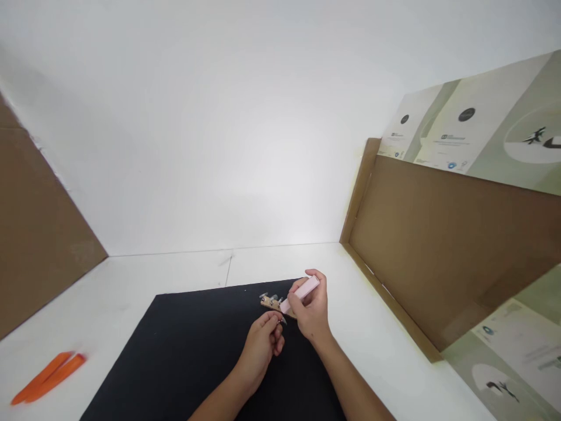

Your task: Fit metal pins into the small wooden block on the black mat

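Note:
My right hand [316, 307] grips a pale pink, narrow box-shaped stick [301, 293], tilted with its lower end towards my left hand. My left hand [263, 342] is closed in a pinch, thumb against forefinger. A small shiny pointed metal piece [284, 320] shows at those fingertips; its kind is too small to make out. Just beyond both hands lies a light wooden strip [265, 302] with several small shiny metal pieces standing on it. The right hand and the pink stick hide part of the strip. All this is over a black mat [188, 351].
Two orange strips [48, 377] lie on the white table [118, 304] at the left. Cardboard panels stand at the left [39, 222] and right [438, 245], the right one partly covered by printed sheets [456, 128]. A white wall [219, 128] rises behind.

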`<control>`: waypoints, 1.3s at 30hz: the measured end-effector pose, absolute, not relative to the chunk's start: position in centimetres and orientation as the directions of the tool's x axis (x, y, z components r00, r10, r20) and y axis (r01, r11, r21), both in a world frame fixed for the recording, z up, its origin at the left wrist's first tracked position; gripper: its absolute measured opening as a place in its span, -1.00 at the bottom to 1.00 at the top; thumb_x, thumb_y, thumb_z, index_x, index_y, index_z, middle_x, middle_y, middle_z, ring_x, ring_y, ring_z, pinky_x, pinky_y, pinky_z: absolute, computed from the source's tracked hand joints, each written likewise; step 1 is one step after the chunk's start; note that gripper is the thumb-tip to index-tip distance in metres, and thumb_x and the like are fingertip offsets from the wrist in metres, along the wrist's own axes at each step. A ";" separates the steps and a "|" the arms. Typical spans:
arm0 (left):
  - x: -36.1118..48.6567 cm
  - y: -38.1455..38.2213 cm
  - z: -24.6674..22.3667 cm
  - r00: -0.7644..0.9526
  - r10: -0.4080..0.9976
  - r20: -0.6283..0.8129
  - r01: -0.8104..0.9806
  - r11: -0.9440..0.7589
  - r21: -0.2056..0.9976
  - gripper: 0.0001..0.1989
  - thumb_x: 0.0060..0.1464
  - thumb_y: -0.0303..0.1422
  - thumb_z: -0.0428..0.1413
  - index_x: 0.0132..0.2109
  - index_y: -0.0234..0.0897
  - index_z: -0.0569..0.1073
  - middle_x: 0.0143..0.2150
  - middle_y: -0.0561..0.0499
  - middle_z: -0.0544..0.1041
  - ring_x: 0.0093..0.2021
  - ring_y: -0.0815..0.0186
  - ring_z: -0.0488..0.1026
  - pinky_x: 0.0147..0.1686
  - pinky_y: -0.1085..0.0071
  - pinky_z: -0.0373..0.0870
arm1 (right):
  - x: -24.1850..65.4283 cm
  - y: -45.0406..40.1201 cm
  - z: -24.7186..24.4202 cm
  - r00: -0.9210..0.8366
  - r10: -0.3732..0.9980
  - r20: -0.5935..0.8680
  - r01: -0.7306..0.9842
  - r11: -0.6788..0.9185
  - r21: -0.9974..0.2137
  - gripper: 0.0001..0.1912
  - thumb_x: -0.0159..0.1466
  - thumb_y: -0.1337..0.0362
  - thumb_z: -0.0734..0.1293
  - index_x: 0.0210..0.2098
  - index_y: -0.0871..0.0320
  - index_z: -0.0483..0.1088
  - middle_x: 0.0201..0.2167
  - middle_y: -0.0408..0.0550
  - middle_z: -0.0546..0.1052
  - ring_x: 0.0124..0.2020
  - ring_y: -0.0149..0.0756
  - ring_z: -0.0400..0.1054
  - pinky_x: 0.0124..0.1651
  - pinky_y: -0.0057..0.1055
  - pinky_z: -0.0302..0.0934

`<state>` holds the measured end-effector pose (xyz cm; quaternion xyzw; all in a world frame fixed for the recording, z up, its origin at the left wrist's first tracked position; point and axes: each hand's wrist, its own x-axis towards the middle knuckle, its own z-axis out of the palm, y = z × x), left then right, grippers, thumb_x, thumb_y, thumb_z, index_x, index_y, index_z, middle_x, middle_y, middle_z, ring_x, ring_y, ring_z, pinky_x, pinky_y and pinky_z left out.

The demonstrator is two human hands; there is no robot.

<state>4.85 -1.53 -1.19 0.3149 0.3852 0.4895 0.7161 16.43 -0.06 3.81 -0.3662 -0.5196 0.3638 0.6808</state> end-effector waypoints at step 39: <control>4.9 -1.3 -1.6 0.215 0.940 -0.264 -0.468 0.337 0.817 -0.55 -0.25 -0.03 0.30 -0.39 -0.27 0.33 -0.66 0.23 0.23 -0.75 0.52 0.14 -0.71 0.52 -0.10 | 16.5 -0.1 4.0 0.227 0.868 0.442 -0.110 0.473 -0.874 -0.50 0.12 0.41 0.33 -0.02 0.01 0.08 -0.42 -0.24 0.41 -0.55 -0.43 0.26 -0.52 -0.50 0.21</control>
